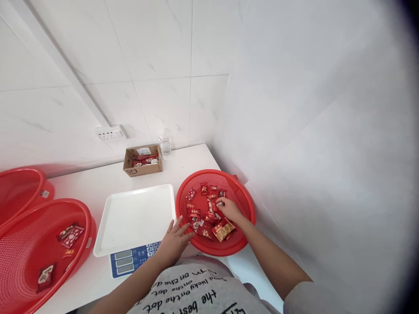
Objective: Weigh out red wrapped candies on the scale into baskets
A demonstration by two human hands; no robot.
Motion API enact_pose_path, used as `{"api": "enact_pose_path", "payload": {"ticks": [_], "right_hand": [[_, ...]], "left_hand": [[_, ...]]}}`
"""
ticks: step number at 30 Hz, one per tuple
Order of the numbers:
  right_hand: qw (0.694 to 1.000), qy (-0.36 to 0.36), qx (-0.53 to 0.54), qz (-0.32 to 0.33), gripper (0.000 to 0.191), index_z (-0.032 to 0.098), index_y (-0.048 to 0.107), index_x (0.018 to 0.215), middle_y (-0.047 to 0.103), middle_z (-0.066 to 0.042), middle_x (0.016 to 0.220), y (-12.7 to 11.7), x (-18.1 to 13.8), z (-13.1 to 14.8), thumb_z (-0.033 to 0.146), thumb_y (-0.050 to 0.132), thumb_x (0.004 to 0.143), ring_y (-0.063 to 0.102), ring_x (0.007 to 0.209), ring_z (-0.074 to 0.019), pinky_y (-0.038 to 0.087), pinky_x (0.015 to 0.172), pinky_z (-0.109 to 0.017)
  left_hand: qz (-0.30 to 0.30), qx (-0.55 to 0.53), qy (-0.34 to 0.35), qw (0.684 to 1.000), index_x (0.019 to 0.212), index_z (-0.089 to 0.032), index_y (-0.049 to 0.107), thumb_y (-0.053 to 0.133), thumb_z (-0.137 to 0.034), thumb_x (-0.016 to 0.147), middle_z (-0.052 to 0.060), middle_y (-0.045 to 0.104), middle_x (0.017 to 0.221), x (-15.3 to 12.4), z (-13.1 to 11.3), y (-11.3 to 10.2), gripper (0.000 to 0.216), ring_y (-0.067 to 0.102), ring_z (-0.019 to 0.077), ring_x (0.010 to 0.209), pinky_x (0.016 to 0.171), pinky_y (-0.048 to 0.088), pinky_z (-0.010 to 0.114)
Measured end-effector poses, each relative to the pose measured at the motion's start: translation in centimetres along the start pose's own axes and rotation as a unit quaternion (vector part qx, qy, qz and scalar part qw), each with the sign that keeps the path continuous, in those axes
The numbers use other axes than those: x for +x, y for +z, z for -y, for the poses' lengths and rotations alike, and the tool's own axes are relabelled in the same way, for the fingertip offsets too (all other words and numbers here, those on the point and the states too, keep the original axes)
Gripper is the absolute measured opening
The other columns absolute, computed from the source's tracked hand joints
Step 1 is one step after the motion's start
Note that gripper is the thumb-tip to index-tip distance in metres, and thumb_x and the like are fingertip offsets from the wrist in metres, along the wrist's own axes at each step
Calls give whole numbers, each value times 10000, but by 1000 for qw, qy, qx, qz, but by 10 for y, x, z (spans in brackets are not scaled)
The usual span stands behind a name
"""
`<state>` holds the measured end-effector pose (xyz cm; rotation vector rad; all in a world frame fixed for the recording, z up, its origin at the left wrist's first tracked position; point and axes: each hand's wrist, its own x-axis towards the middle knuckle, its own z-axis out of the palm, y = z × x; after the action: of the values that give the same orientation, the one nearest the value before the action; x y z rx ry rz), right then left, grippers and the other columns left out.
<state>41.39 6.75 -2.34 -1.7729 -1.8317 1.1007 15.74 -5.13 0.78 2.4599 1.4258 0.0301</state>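
A round red plastic basket [247, 205] sits at the front right of the table, with several small wrapped snacks in it, mostly red. My left hand [173, 242] rests at the basket's left rim, fingers spread and holding nothing. Inside the basket, my right hand [230, 209] has its fingers pinched together at the pile, beside a red-and-white packet [212, 205]. Whatever lies between those fingertips is too small to make out. Below that hand is a larger packet with a yellow-brown pattern [223, 230]. A dotted red packet [190, 195] lies near the left wall.
A scale with a white tray [137, 218] and blue keypad panel [132, 260] stands left of the basket. Behind it are a cardboard box [143, 170] of red packets and clear plastic [165, 147]. Two more red baskets [87, 218] stand at left. Walls close off the back and right.
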Motion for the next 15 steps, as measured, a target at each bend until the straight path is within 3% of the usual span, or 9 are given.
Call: {"api": "enact_pose_path", "payload": {"ticks": [4, 7, 9, 12, 15], "right_hand": [[997, -62, -16, 41, 323, 176, 604, 1066, 615, -96, 1126, 21, -1, 23, 259, 507, 769, 552, 1061, -207, 392, 940, -350], [976, -130, -128, 119, 526, 232, 533, 1216, 381, -108, 1406, 51, -8, 37, 332, 613, 707, 273, 1321, -301, 213, 1060, -489], [949, -169, -190, 189, 587, 274, 489, 1262, 251, -88, 1480, 70, -12, 42, 335, 628, 694, 131, 1366, -334, 125, 1060, -565], [918, -204, -259, 220, 494, 273, 506, 1236, 297, -90, 1456, 85, -15, 43, 285, 568, 746, 174, 1349, -329, 118, 1041, -596], [924, -195, -278, 177, 383, 260, 546, 1166, 465, -101, 1313, 82, -11, 39, 232, 492, 788, 370, 1229, -297, 247, 994, -548]], "left_hand": [[-10, -13, -3, 1000, 1142, -343, 588, 493, -298, 867, 19, 535, 1299, -1, 2, 3, 294, 276, 296, 1330, 1044, 256, 563], [-5, -17, -6, 1000, 1147, -339, 585, 477, -314, 875, 20, 536, 1299, -1, 3, 4, 293, 271, 300, 1332, 1044, 251, 569], [-2, -20, -7, 1000, 1152, -337, 582, 472, -316, 877, 23, 533, 1302, -1, 3, 5, 297, 264, 302, 1334, 1045, 241, 579], [-2, -25, -8, 1000, 1143, -336, 589, 475, -307, 875, 28, 532, 1301, -1, 3, 7, 292, 252, 296, 1340, 1046, 233, 584], [-6, -27, -11, 1000, 1132, -328, 599, 490, -270, 866, 40, 532, 1299, -2, 2, 7, 293, 246, 290, 1343, 1046, 230, 587]]}}
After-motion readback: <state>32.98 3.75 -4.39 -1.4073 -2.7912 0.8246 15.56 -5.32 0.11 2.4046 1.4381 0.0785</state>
